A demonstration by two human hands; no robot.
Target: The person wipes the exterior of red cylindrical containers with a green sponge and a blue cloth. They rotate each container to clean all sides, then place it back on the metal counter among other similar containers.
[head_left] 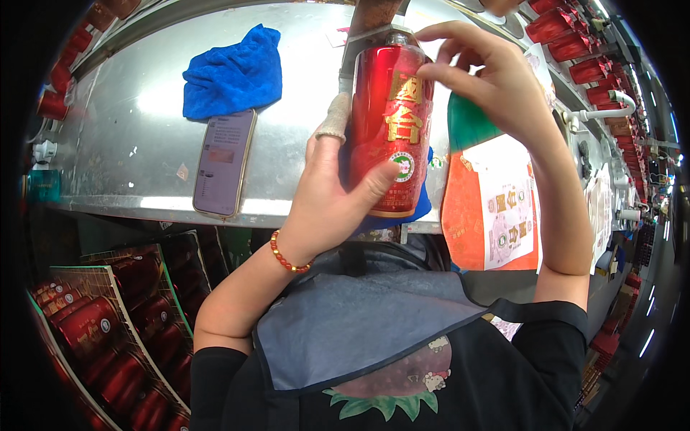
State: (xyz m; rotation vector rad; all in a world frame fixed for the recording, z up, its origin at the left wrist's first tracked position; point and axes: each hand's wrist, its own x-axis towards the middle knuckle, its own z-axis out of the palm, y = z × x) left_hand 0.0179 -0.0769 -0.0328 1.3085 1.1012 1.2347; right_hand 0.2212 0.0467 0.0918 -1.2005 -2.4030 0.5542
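Note:
My left hand (332,183) is wrapped round a red glossy bottle (375,108) with gold lettering and a round green-and-white emblem. The thumb lies across its lower front, close to the emblem, and a beige cloth sleeve covers one finger. The bottle's bare neck points away from me. My right hand (478,72) is at the bottle's upper right side, with thumb and forefinger apart near the shoulder and neck. Nothing shows between those fingers; whether they touch the bottle I cannot tell.
On the metal table (287,169) lie a blue cloth (233,75) and a phone (224,165). A white decal sheet (503,208) rests on an orange-red sheet (460,230) at right. Crates of red bottles (118,323) stand lower left. A brown, rusty metal fixture (374,16) is beyond the bottle.

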